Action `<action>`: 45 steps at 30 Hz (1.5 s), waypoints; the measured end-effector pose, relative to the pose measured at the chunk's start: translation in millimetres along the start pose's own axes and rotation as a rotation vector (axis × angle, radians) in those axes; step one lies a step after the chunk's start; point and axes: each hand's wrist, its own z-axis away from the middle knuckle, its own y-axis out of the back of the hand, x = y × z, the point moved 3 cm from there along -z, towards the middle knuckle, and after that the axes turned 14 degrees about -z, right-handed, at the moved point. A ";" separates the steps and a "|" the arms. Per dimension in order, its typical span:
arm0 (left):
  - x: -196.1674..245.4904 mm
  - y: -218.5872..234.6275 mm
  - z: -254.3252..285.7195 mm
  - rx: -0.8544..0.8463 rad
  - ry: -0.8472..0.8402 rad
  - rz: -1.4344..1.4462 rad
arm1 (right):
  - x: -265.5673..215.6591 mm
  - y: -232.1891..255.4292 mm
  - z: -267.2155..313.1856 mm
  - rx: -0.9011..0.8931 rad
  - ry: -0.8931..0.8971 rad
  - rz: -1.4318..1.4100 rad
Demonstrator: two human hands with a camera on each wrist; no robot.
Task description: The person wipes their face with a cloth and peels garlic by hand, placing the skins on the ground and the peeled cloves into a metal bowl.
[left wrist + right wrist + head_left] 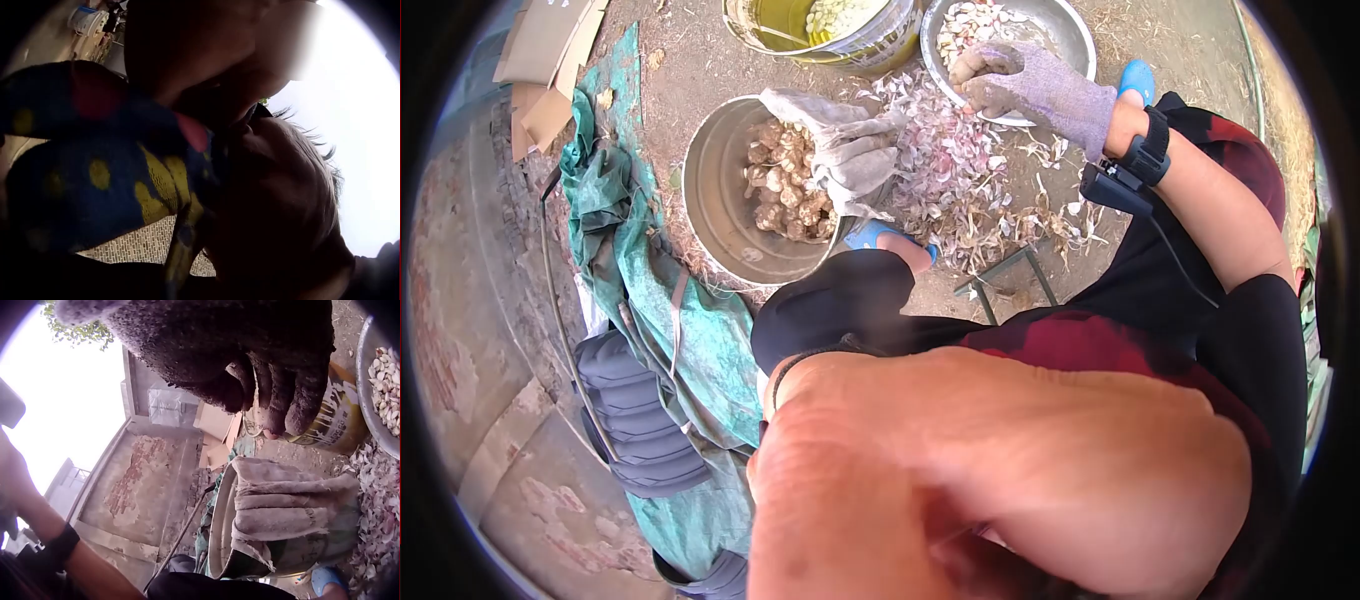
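In a grey knitted glove with soiled fingertips, my right hand (pixel 1030 85) hovers over the near rim of a metal basin (pixel 1085 50) holding garlic cloves (pixel 970 30). Its fingers hang loosely curled in the right wrist view, with nothing held showing. My bare left arm (pixel 1020 440) is raised, blurred and close to the head camera; the left hand's fingers are hidden. Dark blue cloth with yellow and pink spots (pixel 100 175) lies near a person's head in the left wrist view. A pale work glove (pixel 855 155) drapes over a bucket (pixel 705 210) of garlic bulbs (pixel 780 180).
Garlic skins (pixel 945 150) cover the ground between bucket and basin. A yellow bucket (pixel 880 45) with pale cloves stands behind. Green tarp (pixel 615 230), a black padded item (pixel 640 420) and cardboard (pixel 550 50) lie at left. A small metal frame (pixel 1035 275) sits by my legs.
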 end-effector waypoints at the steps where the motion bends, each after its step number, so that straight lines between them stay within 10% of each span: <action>1: 5.7 -0.4 3.2 0.015 0.000 -0.004 | 2.5 -0.4 0.3 0.009 -0.003 0.004; 11: 35.5 -2.6 7.7 0.132 -0.038 -0.031 | -6.3 -4.2 1.6 -0.058 0.006 0.108; 12: 41.3 11.5 -5.9 -0.238 -0.001 0.002 | -7.9 -6.5 4.2 -0.049 0.031 0.065; 13: 40.8 8.1 -6.6 -0.246 -0.015 0.013 | -7.6 -4.7 3.5 -0.033 0.036 0.076; 17: 21.8 2.9 6.7 -0.276 -0.469 -0.091 | -4.5 -3.7 0.8 -0.026 0.025 0.196; 19: 35.1 -13.6 11.5 -0.045 -0.325 -0.311 | -2.5 -2.6 0.8 -0.044 0.040 0.163; 21: 28.4 -16.4 7.2 -0.284 0.024 0.232 | -6.8 -3.4 1.5 -0.064 0.081 0.165; 23: 22.4 -32.5 20.4 -0.214 -0.209 0.193 | -10.3 -7.0 4.2 -0.058 -0.024 0.078; 30: 13.1 -55.2 39.4 -0.448 -0.059 0.838 | -7.5 -7.0 3.4 -0.065 -0.036 0.097; 35: 8.5 -57.2 49.4 -0.301 -0.069 0.927 | -13.7 -6.4 3.2 -0.070 0.038 0.180; 41: 9.4 -32.5 15.9 -0.720 0.017 1.091 | -8.3 -3.6 3.7 0.010 0.031 0.059; 45: -8.3 3.9 -4.6 -0.480 -0.127 1.386 | -17.3 -5.7 6.4 0.007 0.008 0.131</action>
